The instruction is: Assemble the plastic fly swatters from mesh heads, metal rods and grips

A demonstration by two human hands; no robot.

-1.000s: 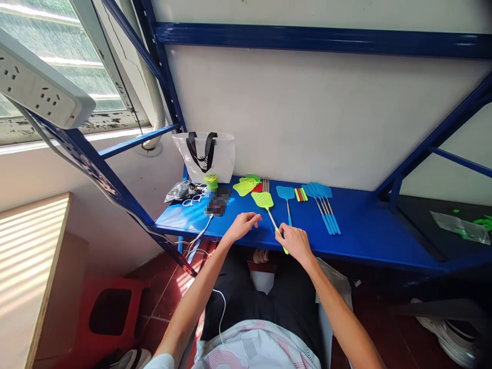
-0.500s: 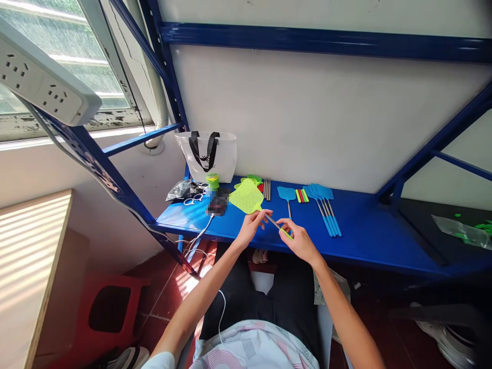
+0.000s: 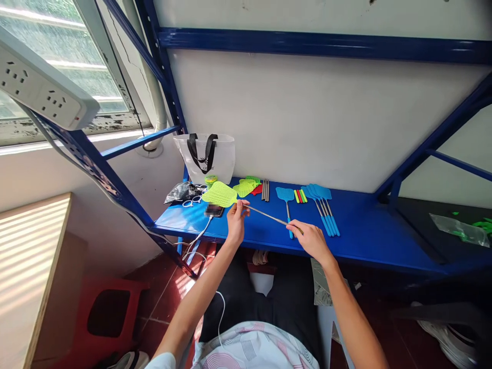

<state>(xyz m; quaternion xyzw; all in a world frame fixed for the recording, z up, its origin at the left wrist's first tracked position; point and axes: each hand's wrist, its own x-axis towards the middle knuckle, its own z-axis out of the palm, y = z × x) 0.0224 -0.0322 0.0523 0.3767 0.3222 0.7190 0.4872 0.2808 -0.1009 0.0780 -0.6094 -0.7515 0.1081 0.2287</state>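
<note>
Lime flyswatter [image 3: 220, 195] in front of tote bag [image 3: 221, 159] — left hand [image 3: 236, 223] clamped near head, right hand [image 3: 309, 239] around handle — presumably for balance.

A yellow-green plastic fly swatter [image 3: 219, 195] with a perforated, broad head and slim silvery metal shaft is held aslant over the blue worktop [image 3: 357, 225], head toward the left edge, shaft slanting rightward toward the front edge, its grip mostly hidden.
</note>
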